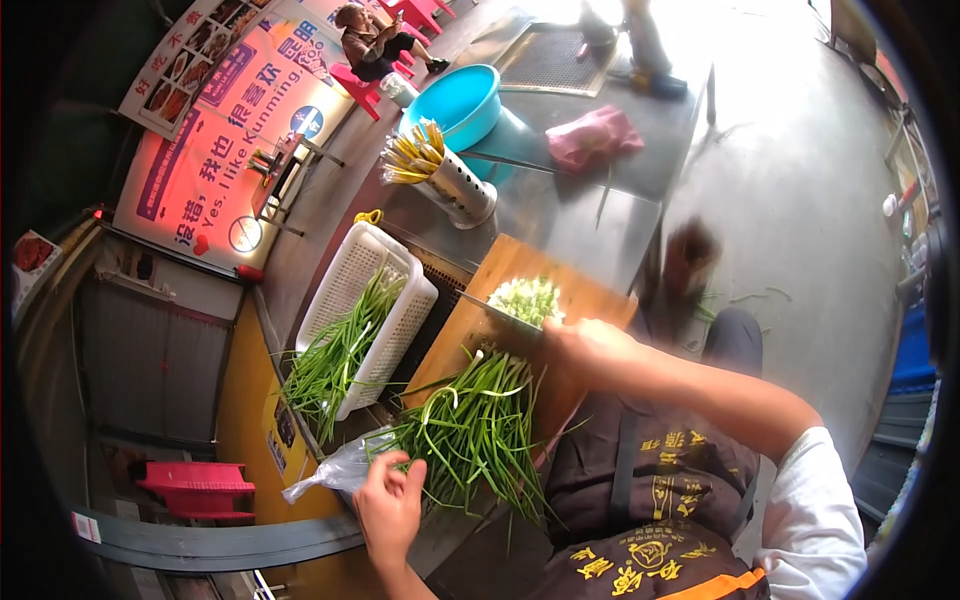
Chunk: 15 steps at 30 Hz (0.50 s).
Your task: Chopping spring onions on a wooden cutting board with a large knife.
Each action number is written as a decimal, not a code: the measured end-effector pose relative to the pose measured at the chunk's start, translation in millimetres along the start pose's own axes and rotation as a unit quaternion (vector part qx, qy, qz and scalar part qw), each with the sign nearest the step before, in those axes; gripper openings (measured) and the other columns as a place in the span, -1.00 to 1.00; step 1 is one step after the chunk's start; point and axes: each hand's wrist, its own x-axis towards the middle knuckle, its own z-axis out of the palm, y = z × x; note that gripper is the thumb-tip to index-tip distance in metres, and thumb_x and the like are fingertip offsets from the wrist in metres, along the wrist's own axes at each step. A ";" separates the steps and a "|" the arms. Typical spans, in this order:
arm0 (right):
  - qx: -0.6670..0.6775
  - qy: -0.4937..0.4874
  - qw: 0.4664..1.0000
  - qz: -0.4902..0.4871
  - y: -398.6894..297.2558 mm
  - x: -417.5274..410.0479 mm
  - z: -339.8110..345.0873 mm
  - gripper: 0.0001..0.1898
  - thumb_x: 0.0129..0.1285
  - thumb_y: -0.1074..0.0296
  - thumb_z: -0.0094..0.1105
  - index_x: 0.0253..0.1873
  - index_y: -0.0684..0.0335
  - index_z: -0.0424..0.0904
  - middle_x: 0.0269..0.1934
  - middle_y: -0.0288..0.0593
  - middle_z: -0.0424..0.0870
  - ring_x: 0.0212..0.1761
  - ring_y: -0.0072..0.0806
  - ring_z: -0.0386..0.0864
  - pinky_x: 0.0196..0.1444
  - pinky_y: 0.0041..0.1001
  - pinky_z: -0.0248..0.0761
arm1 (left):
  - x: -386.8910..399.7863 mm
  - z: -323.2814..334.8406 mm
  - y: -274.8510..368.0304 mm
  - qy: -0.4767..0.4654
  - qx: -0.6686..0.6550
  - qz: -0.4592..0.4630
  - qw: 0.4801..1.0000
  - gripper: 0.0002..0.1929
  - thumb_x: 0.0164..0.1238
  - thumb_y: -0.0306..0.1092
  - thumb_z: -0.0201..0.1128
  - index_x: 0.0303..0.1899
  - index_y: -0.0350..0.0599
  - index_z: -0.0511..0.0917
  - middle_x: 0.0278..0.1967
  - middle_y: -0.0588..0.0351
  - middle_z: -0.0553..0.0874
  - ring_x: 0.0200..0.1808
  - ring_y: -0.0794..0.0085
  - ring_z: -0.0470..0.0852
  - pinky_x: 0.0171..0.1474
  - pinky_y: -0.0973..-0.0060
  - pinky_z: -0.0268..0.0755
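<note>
My right hand (581, 345) grips a kitchen knife (501, 312), its broad blade resting along the near side of a heap of chopped scallion (529, 296). The heap lies on a wooden cutting board (594, 288). A large bunch of long green scallions (476, 431) spreads from the board's near edge, its pale ends against the board. My left hand (388, 510) is beside the leafy ends, fingers curled and apart, with nothing visible in it. Whether its fingertips touch the leaves is unclear. Just beyond it lies a clear plastic bag (337, 466).
A white perforated basket (409, 307) left of the board holds more scallions. Farther back stand a perforated steel holder (466, 196) with wrapped chopsticks, a blue basin (457, 105) and a pink plastic bag (592, 139). A blurred dark shape (686, 262) is by the counter's right edge. A person (371, 41) sits beyond.
</note>
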 end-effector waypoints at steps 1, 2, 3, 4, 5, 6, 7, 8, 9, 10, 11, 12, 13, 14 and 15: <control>-0.018 -0.008 1.000 0.006 -3.3 -0.8 -2.2 -0.77 0.35 0.44 0.17 0.03 0.40 0.44 -0.43 0.28 0.70 -0.32 0.25 0.75 -0.27 0.07 0.61 | 20.6 3.7 -6.5 0.011 -0.004 0.064 0.998 -0.45 0.45 -0.01 0.51 0.23 -0.24 0.66 -0.38 0.14 0.72 -0.34 0.45 0.62 -0.18 0.37 0.50; -0.020 -0.010 1.000 0.004 -2.5 -1.6 -0.6 -0.77 0.35 0.44 0.17 0.03 0.40 0.44 -0.43 0.28 0.70 -0.32 0.25 0.75 -0.27 0.07 0.61 | 43.5 12.3 -6.4 0.013 0.006 0.153 0.988 -0.26 0.35 0.10 0.56 0.35 -0.26 0.56 0.00 -0.04 0.78 0.04 0.24 0.72 0.17 0.27 0.53; -0.029 -0.005 1.000 0.000 1.0 -3.7 0.1 -0.76 0.35 0.45 0.16 0.04 0.40 0.44 -0.43 0.28 0.70 -0.32 0.25 0.75 -0.28 0.06 0.61 | 64.1 22.7 -6.1 -0.052 -0.012 0.167 0.984 -0.01 0.23 0.28 0.57 0.48 -0.30 0.42 0.36 -0.18 0.63 0.41 0.01 0.58 0.48 0.14 0.37; -0.037 0.003 0.999 -0.004 3.1 -3.9 0.9 -0.76 0.35 0.45 0.16 0.05 0.40 0.43 -0.42 0.27 0.71 -0.32 0.24 0.76 -0.29 0.06 0.61 | 80.1 39.1 -16.5 -0.092 0.016 0.178 0.980 0.21 0.12 0.44 0.54 0.59 -0.30 0.24 0.53 -0.27 0.45 0.58 -0.10 0.40 0.60 0.08 0.22; -0.042 0.006 0.999 0.001 4.5 -5.3 1.5 -0.76 0.35 0.45 0.16 0.05 0.40 0.43 -0.42 0.27 0.71 -0.32 0.24 0.76 -0.29 0.06 0.61 | 91.7 59.9 -23.2 -0.132 0.049 0.189 0.972 0.36 0.12 0.56 0.44 0.67 -0.37 0.05 0.64 -0.37 0.22 0.70 -0.17 0.15 0.71 0.07 -0.01; -0.037 0.007 0.999 0.002 3.7 -5.1 3.6 -0.75 0.35 0.46 0.16 0.06 0.39 0.43 -0.42 0.26 0.71 -0.32 0.23 0.76 -0.29 0.06 0.62 | 97.7 80.5 -30.3 -0.162 0.073 0.182 0.967 0.43 0.08 0.62 0.41 0.66 -0.44 -0.02 0.65 -0.44 0.14 0.72 -0.18 0.05 0.73 0.06 -0.08; -0.033 0.010 0.999 0.004 1.6 -3.8 4.6 -0.74 0.35 0.46 0.17 0.07 0.39 0.43 -0.42 0.25 0.71 -0.32 0.22 0.77 -0.30 0.05 0.62 | 99.6 94.7 -28.1 -0.192 0.097 0.177 0.960 0.51 0.04 0.67 0.38 0.66 -0.51 -0.10 0.67 -0.51 0.06 0.75 -0.20 -0.05 0.75 0.05 -0.15; -0.025 0.013 1.000 -0.001 -1.3 -3.8 4.0 -0.74 0.34 0.46 0.18 0.06 0.38 0.43 -0.41 0.24 0.71 -0.33 0.22 0.76 -0.29 0.06 0.62 | 96.8 105.4 -25.7 -0.205 0.114 0.173 0.956 0.53 0.04 0.70 0.34 0.65 -0.56 -0.12 0.67 -0.52 0.03 0.75 -0.21 -0.08 0.76 0.04 -0.21; -0.020 0.010 1.000 -0.004 -1.6 -5.0 5.6 -0.75 0.36 0.45 0.17 0.06 0.39 0.43 -0.41 0.24 0.71 -0.33 0.22 0.76 -0.29 0.06 0.62 | 91.9 114.1 -18.2 -0.221 0.130 0.170 0.952 0.56 0.04 0.73 0.30 0.63 -0.62 -0.14 0.67 -0.54 0.01 0.75 -0.22 -0.11 0.77 0.03 -0.26; -0.020 0.017 1.000 -0.006 -1.4 -4.8 5.7 -0.75 0.36 0.45 0.17 0.06 0.40 0.43 -0.41 0.24 0.71 -0.33 0.21 0.76 -0.30 0.05 0.62 | 87.8 120.6 -12.9 -0.212 0.132 0.166 0.954 0.57 0.02 0.74 0.31 0.62 -0.65 -0.15 0.66 -0.57 0.02 0.74 -0.28 -0.09 0.77 0.00 -0.27; -0.019 0.023 1.000 -0.009 -1.7 -3.9 5.8 -0.75 0.37 0.45 0.16 0.06 0.41 0.43 -0.41 0.24 0.71 -0.32 0.20 0.76 -0.30 0.05 0.62 | 87.4 123.6 -7.8 -0.216 0.130 0.171 0.953 0.57 0.02 0.74 0.31 0.62 -0.65 -0.15 0.66 -0.57 0.02 0.74 -0.28 -0.09 0.77 0.00 -0.27; -0.019 0.020 1.000 -0.005 -2.2 -4.1 5.6 -0.75 0.37 0.45 0.16 0.06 0.41 0.43 -0.41 0.24 0.71 -0.32 0.20 0.76 -0.30 0.05 0.62 | 82.8 125.4 -3.4 -0.199 0.153 0.157 0.955 0.56 0.04 0.72 0.32 0.63 -0.63 -0.17 0.66 -0.57 0.02 0.75 -0.24 -0.08 0.77 0.01 -0.26; -0.034 0.021 0.999 -0.013 -2.7 -3.1 4.3 -0.75 0.37 0.45 0.16 0.05 0.42 0.43 -0.41 0.24 0.71 -0.32 0.20 0.77 -0.30 0.04 0.62 | 78.0 127.0 1.4 -0.181 0.175 0.142 0.957 0.55 0.06 0.69 0.34 0.64 -0.61 -0.19 0.66 -0.56 0.02 0.75 -0.21 -0.07 0.76 0.02 -0.25; -0.049 0.021 0.998 -0.022 -3.4 -3.5 4.4 -0.76 0.37 0.45 0.16 0.05 0.44 0.42 -0.41 0.24 0.71 -0.31 0.20 0.77 -0.30 0.04 0.62 | 73.9 129.1 8.5 -0.161 0.179 0.143 0.960 0.56 0.02 0.65 0.42 0.63 -0.60 -0.17 0.65 -0.58 0.05 0.73 -0.26 -0.02 0.75 -0.02 -0.21; -0.050 0.018 0.998 -0.021 -4.0 -3.6 4.1 -0.76 0.37 0.45 0.16 0.05 0.44 0.42 -0.41 0.24 0.71 -0.31 0.20 0.77 -0.30 0.04 0.62 | 71.2 128.9 17.0 -0.163 0.176 0.142 0.960 0.56 0.02 0.65 0.42 0.63 -0.60 -0.17 0.65 -0.58 0.05 0.73 -0.26 -0.02 0.75 -0.02 -0.21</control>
